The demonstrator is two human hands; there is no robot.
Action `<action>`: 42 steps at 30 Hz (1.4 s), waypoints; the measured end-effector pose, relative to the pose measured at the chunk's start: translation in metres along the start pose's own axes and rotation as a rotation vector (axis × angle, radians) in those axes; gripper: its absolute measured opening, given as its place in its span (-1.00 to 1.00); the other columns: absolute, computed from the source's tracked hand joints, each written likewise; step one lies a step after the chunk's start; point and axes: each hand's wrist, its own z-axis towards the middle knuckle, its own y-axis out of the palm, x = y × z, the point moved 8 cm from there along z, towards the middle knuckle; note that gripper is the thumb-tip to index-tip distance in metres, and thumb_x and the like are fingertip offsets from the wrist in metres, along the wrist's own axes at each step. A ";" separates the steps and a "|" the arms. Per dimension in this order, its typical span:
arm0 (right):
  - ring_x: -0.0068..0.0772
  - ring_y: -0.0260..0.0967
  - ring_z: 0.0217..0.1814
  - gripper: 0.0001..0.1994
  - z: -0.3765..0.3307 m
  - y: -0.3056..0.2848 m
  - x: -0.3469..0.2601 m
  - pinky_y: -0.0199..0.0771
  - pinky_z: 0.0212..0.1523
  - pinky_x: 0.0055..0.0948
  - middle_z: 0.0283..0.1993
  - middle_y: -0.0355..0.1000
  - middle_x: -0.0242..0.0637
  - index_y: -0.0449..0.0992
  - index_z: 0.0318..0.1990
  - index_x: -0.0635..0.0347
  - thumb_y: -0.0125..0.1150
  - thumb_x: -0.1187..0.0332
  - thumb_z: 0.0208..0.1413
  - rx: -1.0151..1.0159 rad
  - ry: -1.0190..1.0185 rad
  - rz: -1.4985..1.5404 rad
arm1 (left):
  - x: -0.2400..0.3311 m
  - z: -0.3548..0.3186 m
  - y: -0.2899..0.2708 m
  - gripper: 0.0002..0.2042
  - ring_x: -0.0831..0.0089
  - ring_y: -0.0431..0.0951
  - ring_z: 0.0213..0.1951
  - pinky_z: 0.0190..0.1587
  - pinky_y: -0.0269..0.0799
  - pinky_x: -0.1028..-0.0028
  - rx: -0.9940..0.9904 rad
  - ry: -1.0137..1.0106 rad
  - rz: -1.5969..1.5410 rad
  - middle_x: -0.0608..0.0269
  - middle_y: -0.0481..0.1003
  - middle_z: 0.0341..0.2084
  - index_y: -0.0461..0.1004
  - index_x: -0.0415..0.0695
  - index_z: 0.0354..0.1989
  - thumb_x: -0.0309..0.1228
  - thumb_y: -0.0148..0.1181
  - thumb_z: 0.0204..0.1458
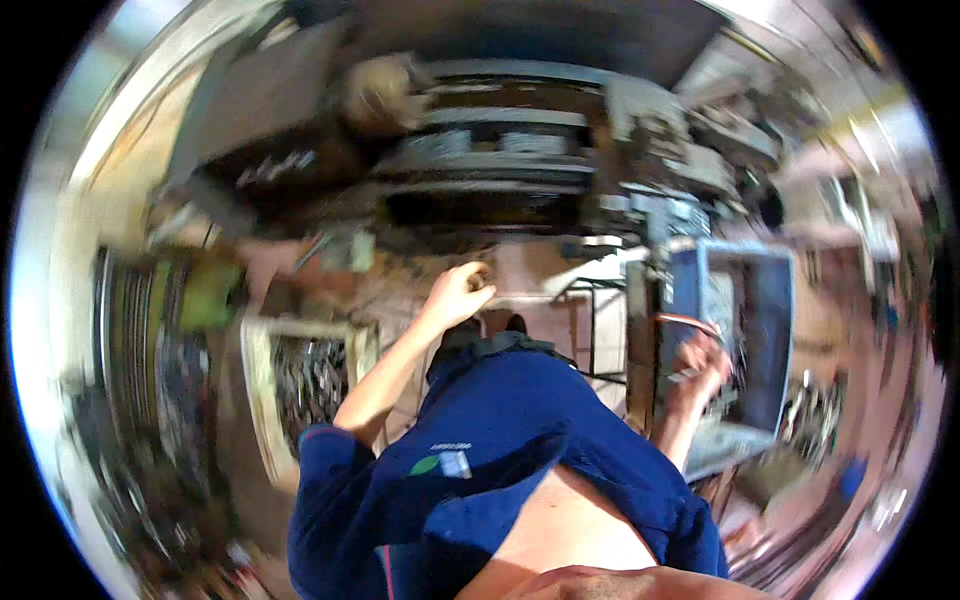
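Left: a pale-rimmed box [258,395] contains metal pieces [312,375]. Your left hand [460,296] is raised before the machine [490,150], fingers curled; whether they clamp anything I cannot tell. Right: your right hand [703,366] appears closed on a slim reddish piece [688,321], which projects leftward over the near-left side of the blue bin [772,300]; motion blur obscures its exact kind. Step in hand, as judged: handling that piece at the bin. Next move calls for a firm grip, clear of the rim.

Left hand [460,298] forward, fingers [468,271] curled; right hand [704,364] out sideways, slightly blurred
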 end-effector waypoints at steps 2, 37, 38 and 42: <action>-0.65 -0.08 -0.67 -0.65 0.031 -0.032 -0.021 0.02 -0.72 -0.68 -0.47 0.15 -0.32 0.26 -0.13 0.44 0.01 0.48 -0.15 -0.166 0.134 0.389 | -0.029 -0.021 -0.012 -0.54 0.21 0.52 -0.40 -0.34 0.40 0.35 0.074 -0.055 0.047 0.02 0.51 -0.48 0.41 -0.27 -0.17 -0.21 0.17 -0.23; -0.70 -0.03 -0.68 -0.61 -0.079 0.110 0.260 0.00 -0.70 -0.71 -0.40 0.32 -0.24 0.31 -0.05 0.32 -0.17 0.25 0.02 -0.395 0.752 -0.583 | -0.399 -0.253 -0.266 -0.87 0.43 0.49 -0.72 -0.50 0.43 0.40 0.478 -1.104 0.235 0.18 0.47 -0.74 0.43 -0.29 -0.57 -0.52 -0.04 -0.19; -0.70 -0.03 -0.68 -0.60 -0.079 0.108 0.258 -0.01 -0.70 -0.72 -0.39 0.32 -0.25 0.31 -0.05 0.32 -0.17 0.24 0.03 -0.390 0.746 -0.598 | -0.403 -0.254 -0.264 -0.88 0.43 0.49 -0.72 -0.49 0.43 0.40 0.489 -1.088 0.231 0.18 0.47 -0.74 0.42 -0.29 -0.58 -0.51 -0.02 -0.20; -0.72 -0.04 -0.66 -0.57 -0.077 0.103 0.254 -0.05 -0.70 -0.74 -0.39 0.34 -0.31 0.32 -0.04 0.25 -0.04 0.18 -0.03 -0.486 0.773 -0.613 | -0.395 -0.266 -0.261 -0.88 0.28 0.51 -0.64 -0.46 0.41 0.34 0.618 -0.976 0.150 0.10 0.47 -0.70 0.41 -0.26 -0.58 -0.44 0.08 -0.21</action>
